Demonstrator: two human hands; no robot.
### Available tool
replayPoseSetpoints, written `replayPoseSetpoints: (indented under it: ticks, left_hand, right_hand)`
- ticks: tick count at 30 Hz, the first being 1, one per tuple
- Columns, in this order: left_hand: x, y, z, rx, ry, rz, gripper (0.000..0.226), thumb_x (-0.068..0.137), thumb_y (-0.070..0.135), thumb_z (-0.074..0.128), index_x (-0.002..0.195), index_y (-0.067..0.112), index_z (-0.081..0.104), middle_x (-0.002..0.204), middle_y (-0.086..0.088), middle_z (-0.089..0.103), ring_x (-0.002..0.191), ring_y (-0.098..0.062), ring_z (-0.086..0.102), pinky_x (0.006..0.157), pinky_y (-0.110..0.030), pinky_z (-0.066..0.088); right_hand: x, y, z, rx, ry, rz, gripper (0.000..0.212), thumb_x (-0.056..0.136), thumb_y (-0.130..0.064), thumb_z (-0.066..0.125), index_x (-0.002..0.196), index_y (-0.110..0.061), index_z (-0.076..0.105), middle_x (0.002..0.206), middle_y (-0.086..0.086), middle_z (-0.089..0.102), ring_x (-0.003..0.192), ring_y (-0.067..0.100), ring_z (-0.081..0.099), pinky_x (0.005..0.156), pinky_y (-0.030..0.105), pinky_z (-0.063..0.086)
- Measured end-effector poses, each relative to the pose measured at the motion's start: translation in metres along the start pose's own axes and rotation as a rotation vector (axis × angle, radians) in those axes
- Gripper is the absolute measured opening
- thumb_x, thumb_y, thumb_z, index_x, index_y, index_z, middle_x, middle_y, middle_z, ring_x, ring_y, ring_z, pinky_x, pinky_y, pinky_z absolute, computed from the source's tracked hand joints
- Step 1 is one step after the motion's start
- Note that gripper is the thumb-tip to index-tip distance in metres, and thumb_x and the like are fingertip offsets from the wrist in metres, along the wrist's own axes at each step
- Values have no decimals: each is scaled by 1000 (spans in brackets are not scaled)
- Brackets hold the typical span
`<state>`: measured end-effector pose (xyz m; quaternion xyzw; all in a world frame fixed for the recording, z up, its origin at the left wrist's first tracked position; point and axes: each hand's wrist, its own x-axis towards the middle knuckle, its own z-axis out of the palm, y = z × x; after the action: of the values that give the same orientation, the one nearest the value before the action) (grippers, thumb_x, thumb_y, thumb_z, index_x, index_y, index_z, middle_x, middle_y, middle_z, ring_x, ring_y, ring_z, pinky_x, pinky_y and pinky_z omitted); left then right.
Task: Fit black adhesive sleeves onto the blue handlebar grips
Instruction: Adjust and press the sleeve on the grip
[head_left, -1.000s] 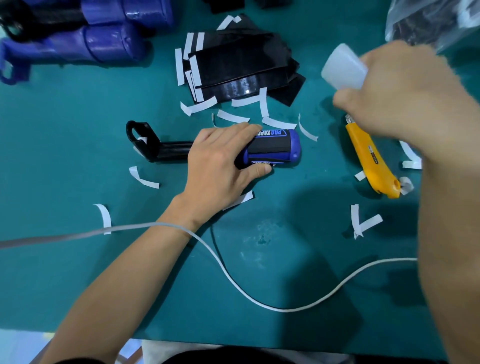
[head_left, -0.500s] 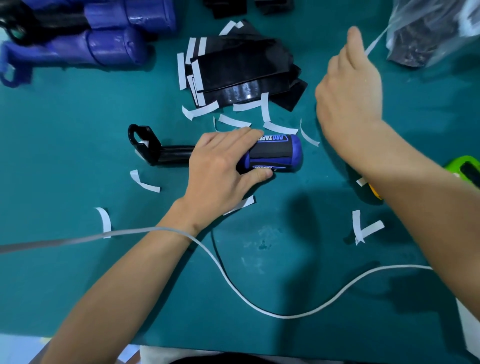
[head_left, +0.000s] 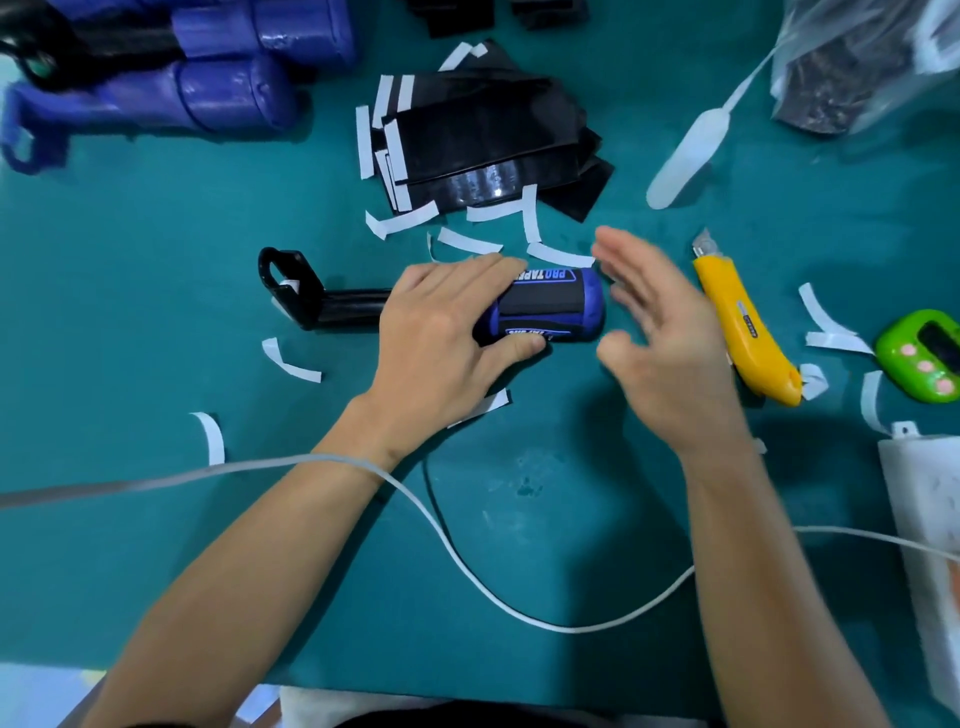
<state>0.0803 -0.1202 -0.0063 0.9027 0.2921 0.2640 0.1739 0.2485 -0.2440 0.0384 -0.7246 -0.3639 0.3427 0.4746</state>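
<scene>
A blue handlebar grip (head_left: 563, 306) with a black band and white lettering lies sideways at the table's middle, its black clamp end (head_left: 288, 286) pointing left. My left hand (head_left: 447, 332) grips it, fingers over the top and thumb underneath. My right hand (head_left: 660, 332) hovers just right of the grip's blue end, fingers spread and blurred, holding nothing. A stack of black adhesive sleeves (head_left: 483, 140) with white backing strips lies behind the grip. More blue grips (head_left: 208, 98) lie at the far left.
A yellow utility knife (head_left: 737, 322) with its blade out lies right of my right hand. A white squeeze bottle (head_left: 685, 150), a clear bag (head_left: 857, 62), a green timer (head_left: 924, 353) and a white box (head_left: 930, 545) stand further right. Peeled white strips litter the green mat; a white cable (head_left: 467, 566) crosses the front.
My right hand set the white bottle down at the back right and came back empty beside the grip's blue end. My left hand stayed on the grip.
</scene>
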Motion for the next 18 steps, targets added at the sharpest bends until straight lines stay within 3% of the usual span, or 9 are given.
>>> replayPoseSetpoints:
  ticks: [3,5,7,14,18]
  left_hand:
    - [1,0,1,8,-8,-7,60,88,55,80,127,12,72,127,-2,73,114,-22,68,98,-32,40]
    - [1,1,0,7,-4,-12,59,88,55,79,126,11,72,126,-2,73,112,-23,68,98,-35,42]
    - [1,2,0,1,-5,-12,59,88,55,79,126,11,72,126,-3,73,112,-24,68,97,-38,44]
    - [0,1,0,3,-11,-4,57,90,55,77,126,11,72,126,-2,73,113,-23,68,98,-37,43]
    - [0,1,-1,-6,-22,-13,58,90,56,76,127,12,71,127,0,73,113,-22,68,98,-35,41]
  right_hand:
    - [-4,19,11,-121,-29,-39,89,74,8,62,152,-32,47,147,-16,57,136,3,53,118,27,39]
    - [-3,24,16,-204,34,-87,85,75,4,73,150,-29,51,142,-16,60,129,3,56,113,21,41]
    - [0,26,19,-205,87,-120,75,77,2,80,144,-22,58,138,-11,64,124,6,60,111,24,44]
    - [0,28,20,-175,77,-118,68,79,-3,83,140,-21,61,134,-10,65,122,10,61,110,31,47]
    - [0,26,20,-177,63,-114,67,80,-10,85,141,-23,60,131,-11,65,117,11,61,106,22,46]
